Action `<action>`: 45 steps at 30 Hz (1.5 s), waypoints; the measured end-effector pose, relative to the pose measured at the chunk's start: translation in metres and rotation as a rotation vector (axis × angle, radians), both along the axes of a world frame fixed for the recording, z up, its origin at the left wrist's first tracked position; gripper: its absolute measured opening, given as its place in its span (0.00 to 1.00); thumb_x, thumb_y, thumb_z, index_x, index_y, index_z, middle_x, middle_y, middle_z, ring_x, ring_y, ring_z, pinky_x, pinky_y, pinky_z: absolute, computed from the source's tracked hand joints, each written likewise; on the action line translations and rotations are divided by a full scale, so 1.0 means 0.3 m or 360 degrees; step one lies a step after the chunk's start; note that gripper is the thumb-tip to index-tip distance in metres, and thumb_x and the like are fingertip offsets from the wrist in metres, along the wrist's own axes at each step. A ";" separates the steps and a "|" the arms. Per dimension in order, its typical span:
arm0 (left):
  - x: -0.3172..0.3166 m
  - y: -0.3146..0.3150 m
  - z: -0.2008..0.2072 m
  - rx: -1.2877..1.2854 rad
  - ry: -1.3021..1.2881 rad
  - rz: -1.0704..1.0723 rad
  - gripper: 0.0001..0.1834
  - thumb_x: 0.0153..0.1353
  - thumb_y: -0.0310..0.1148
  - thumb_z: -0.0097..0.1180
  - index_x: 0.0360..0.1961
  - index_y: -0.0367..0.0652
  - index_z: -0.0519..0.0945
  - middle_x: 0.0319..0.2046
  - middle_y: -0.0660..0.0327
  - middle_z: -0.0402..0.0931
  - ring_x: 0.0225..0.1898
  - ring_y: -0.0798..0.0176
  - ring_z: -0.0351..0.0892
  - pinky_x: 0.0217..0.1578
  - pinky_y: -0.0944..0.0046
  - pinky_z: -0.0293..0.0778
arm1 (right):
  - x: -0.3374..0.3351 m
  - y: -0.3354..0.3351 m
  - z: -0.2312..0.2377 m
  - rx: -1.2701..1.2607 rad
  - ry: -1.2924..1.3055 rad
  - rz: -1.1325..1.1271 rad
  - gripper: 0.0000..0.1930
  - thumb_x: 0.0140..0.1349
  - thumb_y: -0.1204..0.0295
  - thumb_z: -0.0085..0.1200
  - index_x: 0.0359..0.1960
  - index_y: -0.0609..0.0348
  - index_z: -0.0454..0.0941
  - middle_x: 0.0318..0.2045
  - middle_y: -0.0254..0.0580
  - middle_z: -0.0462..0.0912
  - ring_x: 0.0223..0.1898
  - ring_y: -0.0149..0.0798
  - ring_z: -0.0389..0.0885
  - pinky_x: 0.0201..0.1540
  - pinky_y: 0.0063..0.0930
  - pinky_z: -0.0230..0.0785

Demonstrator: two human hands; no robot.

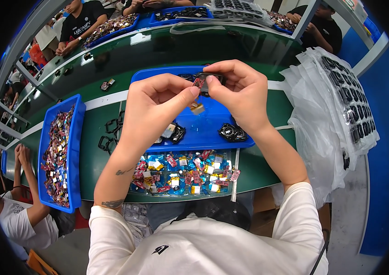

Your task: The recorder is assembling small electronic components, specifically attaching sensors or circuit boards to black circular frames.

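Note:
My left hand [155, 103] pinches a small red circuit board [198, 83] between thumb and fingertips. A silver and yellow battery pack [197, 108], slightly blurred, dangles below the board. With thumb and fingers, my right hand [242, 94] grips a black plastic housing [216, 77], held right against the board. Both hands are raised over a blue tray [208, 123]. In the tray lie a black round-patterned housing [232, 133] at the right and another black part [177, 133] with a pale piece beside it, partly behind my left forearm.
Nearest me, a transparent tray [187, 190] holds several red boards with batteries. A blue bin [79, 114] of similar boards stands left, near black frames [107, 143]. Stacked trays of black parts [350, 101] in plastic wrap stand right. Co-workers sit across the green conveyor [158, 50] and at left.

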State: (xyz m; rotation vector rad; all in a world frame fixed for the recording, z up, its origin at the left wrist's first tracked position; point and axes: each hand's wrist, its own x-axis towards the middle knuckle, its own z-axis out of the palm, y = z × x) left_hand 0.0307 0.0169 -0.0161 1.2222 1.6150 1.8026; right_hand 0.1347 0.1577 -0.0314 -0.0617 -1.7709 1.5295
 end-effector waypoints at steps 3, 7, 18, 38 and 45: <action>-0.006 0.001 -0.005 -0.0013 -0.0185 -0.0080 0.08 0.55 0.27 0.61 0.32 0.32 0.81 0.27 0.57 0.80 0.29 0.70 0.81 0.32 0.74 0.75 | 0.007 -0.015 -0.006 0.0274 0.0034 -0.0146 0.07 0.53 0.79 0.58 0.34 0.67 0.78 0.29 0.39 0.82 0.32 0.26 0.81 0.34 0.16 0.74; 0.013 0.017 -0.010 0.0109 -0.0205 0.0007 0.08 0.55 0.27 0.62 0.32 0.31 0.80 0.27 0.56 0.80 0.29 0.70 0.80 0.30 0.75 0.74 | 0.012 -0.013 0.004 0.0163 0.0105 -0.0041 0.09 0.53 0.78 0.59 0.35 0.67 0.77 0.30 0.41 0.82 0.32 0.28 0.82 0.35 0.18 0.75; -0.037 0.030 -0.029 0.0004 -0.0004 0.0147 0.12 0.53 0.31 0.65 0.25 0.37 0.73 0.17 0.65 0.75 0.20 0.77 0.75 0.22 0.80 0.66 | -0.027 0.094 0.026 0.0009 -0.0011 0.0215 0.06 0.59 0.79 0.54 0.37 0.69 0.76 0.31 0.44 0.83 0.35 0.31 0.82 0.40 0.21 0.75; -0.077 -0.409 -0.208 -0.0215 0.0619 0.0934 0.14 0.59 0.28 0.57 0.17 0.35 0.77 0.11 0.65 0.71 0.13 0.76 0.68 0.14 0.74 0.58 | -0.011 0.938 -0.429 0.1019 -0.0697 -0.2107 0.12 0.56 0.65 0.54 0.30 0.63 0.81 0.26 0.49 0.83 0.31 0.54 0.80 0.38 0.42 0.70; -0.042 -0.517 0.170 0.0573 0.1671 0.1146 0.08 0.57 0.29 0.58 0.32 0.34 0.80 0.20 0.64 0.70 0.22 0.70 0.65 0.20 0.71 0.57 | 0.080 0.300 0.142 0.0403 -0.0079 -0.0684 0.09 0.63 0.71 0.52 0.36 0.64 0.81 0.31 0.37 0.84 0.31 0.26 0.80 0.33 0.16 0.70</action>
